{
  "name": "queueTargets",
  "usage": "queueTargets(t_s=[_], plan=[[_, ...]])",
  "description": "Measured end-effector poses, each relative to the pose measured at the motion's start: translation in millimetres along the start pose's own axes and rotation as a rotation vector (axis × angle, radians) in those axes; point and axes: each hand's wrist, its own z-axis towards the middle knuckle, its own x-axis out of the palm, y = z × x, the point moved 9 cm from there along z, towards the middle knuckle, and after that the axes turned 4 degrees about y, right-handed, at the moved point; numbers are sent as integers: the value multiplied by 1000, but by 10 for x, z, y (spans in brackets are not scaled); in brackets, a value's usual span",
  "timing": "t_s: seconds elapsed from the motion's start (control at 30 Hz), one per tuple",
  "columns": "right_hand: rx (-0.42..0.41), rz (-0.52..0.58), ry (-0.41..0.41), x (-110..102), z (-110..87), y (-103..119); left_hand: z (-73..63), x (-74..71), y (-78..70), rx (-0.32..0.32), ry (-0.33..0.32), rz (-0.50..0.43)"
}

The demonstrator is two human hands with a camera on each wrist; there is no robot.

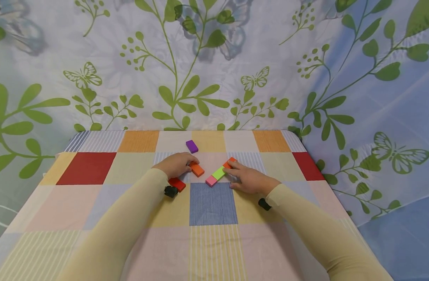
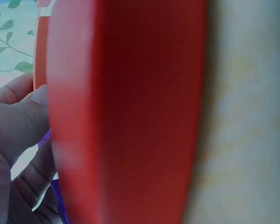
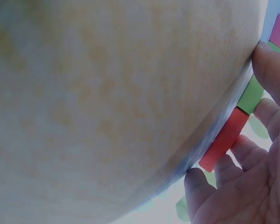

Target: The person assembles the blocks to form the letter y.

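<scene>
My left hand [image 1: 177,164] pinches an orange block [image 1: 197,169] at its near-left end between thumb and fingers. A red block [image 1: 177,184] lies just below that wrist and fills much of the left wrist view, hiding part of the hold. To the right, a pink block [image 1: 211,180], a green block [image 1: 218,173] and a second orange block [image 1: 230,162] lie end to end in a slanting row. My right hand [image 1: 249,179] rests beside this row, fingertips at the green and second orange blocks, thumb apart on the cloth side.
A purple block [image 1: 192,146] lies on the patchwork cloth [image 1: 214,203] beyond the left hand. A leaf-printed curtain [image 1: 186,62] hangs behind the table's far edge and along its sides. Dark wrist cameras [image 1: 171,191] sit under both wrists.
</scene>
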Motion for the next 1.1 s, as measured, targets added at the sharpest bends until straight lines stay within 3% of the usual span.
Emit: queueTargets(t_s=[0.57,1.1], plan=[[-6,-11,-2,-15,-10,26,50,15,-130,54,10,69],[4,-11,9,-3,7,9,82,44,-244,73,21,68]])
